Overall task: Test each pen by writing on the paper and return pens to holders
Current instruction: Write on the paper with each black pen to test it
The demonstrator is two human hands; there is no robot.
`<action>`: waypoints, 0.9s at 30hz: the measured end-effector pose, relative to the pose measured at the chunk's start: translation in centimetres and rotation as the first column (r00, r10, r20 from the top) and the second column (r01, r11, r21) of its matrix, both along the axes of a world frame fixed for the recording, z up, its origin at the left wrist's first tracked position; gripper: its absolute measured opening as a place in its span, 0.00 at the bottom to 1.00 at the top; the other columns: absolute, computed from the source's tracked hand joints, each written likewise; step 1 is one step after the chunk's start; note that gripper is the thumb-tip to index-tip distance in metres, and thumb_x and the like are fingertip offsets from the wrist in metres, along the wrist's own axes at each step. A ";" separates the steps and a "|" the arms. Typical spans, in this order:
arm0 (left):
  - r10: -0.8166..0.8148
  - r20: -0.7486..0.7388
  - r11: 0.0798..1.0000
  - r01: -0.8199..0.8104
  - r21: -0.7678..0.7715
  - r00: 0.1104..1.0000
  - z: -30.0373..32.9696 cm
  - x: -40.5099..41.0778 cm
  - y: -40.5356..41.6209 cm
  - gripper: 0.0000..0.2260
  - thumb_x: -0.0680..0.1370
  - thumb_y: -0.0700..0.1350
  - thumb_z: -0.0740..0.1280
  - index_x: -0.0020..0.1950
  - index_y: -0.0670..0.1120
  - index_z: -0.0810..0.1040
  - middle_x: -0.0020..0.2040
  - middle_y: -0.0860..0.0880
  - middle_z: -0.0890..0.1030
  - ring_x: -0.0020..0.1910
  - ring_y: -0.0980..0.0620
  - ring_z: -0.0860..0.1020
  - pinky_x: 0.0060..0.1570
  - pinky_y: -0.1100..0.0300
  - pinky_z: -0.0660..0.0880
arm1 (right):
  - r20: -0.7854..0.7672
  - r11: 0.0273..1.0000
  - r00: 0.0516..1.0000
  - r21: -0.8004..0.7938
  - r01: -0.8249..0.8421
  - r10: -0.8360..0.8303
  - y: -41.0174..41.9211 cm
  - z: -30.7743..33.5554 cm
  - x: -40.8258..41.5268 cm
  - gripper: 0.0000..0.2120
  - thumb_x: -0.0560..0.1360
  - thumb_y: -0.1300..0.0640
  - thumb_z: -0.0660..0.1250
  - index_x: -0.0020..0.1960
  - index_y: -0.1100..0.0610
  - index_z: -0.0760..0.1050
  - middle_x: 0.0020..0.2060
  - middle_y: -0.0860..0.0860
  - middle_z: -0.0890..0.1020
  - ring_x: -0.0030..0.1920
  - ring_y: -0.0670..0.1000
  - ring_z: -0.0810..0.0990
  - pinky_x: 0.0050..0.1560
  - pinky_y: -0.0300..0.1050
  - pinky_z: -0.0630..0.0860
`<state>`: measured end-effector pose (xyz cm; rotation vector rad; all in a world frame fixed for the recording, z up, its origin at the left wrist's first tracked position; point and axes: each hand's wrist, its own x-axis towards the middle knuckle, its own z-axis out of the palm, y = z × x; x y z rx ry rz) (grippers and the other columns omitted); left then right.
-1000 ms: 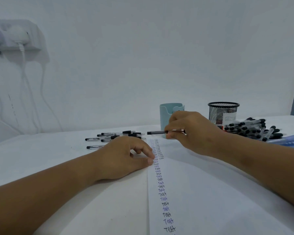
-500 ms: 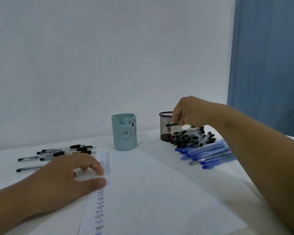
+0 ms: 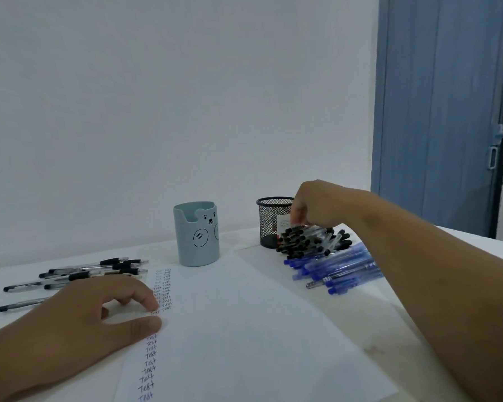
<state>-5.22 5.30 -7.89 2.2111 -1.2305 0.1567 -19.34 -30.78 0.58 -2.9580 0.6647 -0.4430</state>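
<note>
A white paper [image 3: 244,329] lies on the table with a column of handwritten "Test" words down its left side. My left hand [image 3: 79,320] rests on the paper's left edge, thumb and fingertips pressing it down. My right hand [image 3: 317,204] reaches to the far right, fingers curled down onto the top of a pile of black-capped pens [image 3: 308,242], pinching one clear black pen there. Behind that pile stands a black mesh holder [image 3: 270,216]. A pale blue bear-faced holder [image 3: 196,236] stands at the paper's far edge.
Several blue pens [image 3: 340,268] lie heaped just in front of the black pile. Several black grip pens [image 3: 84,274] lie spread on the table to the left, beyond my left hand. A blue door [image 3: 442,111] is at the right, beside a white wall.
My right hand carried a black pen from over the paper to the black pen pile at the right and lowered onto it. The view swung right. My left hand stayed on the paper.
</note>
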 end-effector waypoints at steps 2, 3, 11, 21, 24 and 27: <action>0.005 0.005 0.999 -0.005 0.036 1.000 0.1 0.0 0.1 0.37 0.50 0.87 0.57 0.51 0.72 0.79 0.53 0.70 0.80 0.55 0.69 0.76 0.50 0.63 0.74 | 0.036 0.999 0.999 -0.043 -0.006 0.007 0.7 0.2 0.2 0.23 0.72 0.73 0.59 0.45 0.49 0.85 0.38 0.42 0.81 0.46 0.49 0.83 0.52 0.50 0.82; 0.011 0.009 0.999 -0.011 0.052 1.000 0.1 0.1 0.2 0.37 0.50 0.87 0.57 0.52 0.72 0.79 0.54 0.69 0.80 0.54 0.69 0.75 0.50 0.62 0.74 | 0.062 0.998 0.998 -0.067 -0.011 0.015 1.3 0.4 0.3 0.22 0.72 0.72 0.59 0.44 0.49 0.84 0.40 0.44 0.82 0.46 0.50 0.83 0.53 0.50 0.82; -0.001 0.107 0.996 0.010 -0.087 0.994 0.9 0.1 0.2 0.05 0.75 0.49 0.74 0.47 0.59 0.84 0.48 0.77 0.77 0.48 0.72 0.76 0.44 0.77 0.70 | 0.115 0.929 0.927 -0.141 -0.342 0.358 13.2 -2.7 2.9 0.15 0.75 0.62 0.61 0.50 0.46 0.83 0.47 0.44 0.81 0.45 0.47 0.75 0.45 0.42 0.73; 0.141 0.221 0.987 -0.155 0.046 0.965 -0.1 6.5 3.4 0.13 0.75 0.45 0.74 0.46 0.64 0.77 0.45 0.59 0.80 0.47 0.62 0.76 0.44 0.74 0.69 | 0.105 0.775 0.771 -0.170 -0.609 0.628 16.7 -8.2 6.0 0.08 0.79 0.54 0.62 0.53 0.46 0.80 0.49 0.39 0.81 0.46 0.39 0.72 0.47 0.34 0.68; 0.169 0.222 0.981 -0.185 0.053 0.960 -0.1 6.9 3.2 0.11 0.77 0.42 0.73 0.49 0.58 0.79 0.47 0.57 0.78 0.44 0.62 0.75 0.43 0.75 0.67 | 0.129 0.769 0.759 -0.153 -0.621 0.638 16.3 -8.3 6.1 0.08 0.78 0.54 0.63 0.52 0.47 0.81 0.47 0.39 0.82 0.46 0.41 0.77 0.50 0.38 0.73; 0.232 0.221 0.962 -0.258 0.095 0.947 0.0 6.8 3.1 0.05 0.79 0.44 0.70 0.52 0.54 0.82 0.51 0.53 0.76 0.44 0.61 0.72 0.46 0.69 0.66 | 0.149 0.763 0.748 -0.133 -0.633 0.646 16.3 -8.3 6.0 0.08 0.78 0.54 0.63 0.51 0.47 0.81 0.46 0.38 0.82 0.46 0.42 0.79 0.51 0.43 0.77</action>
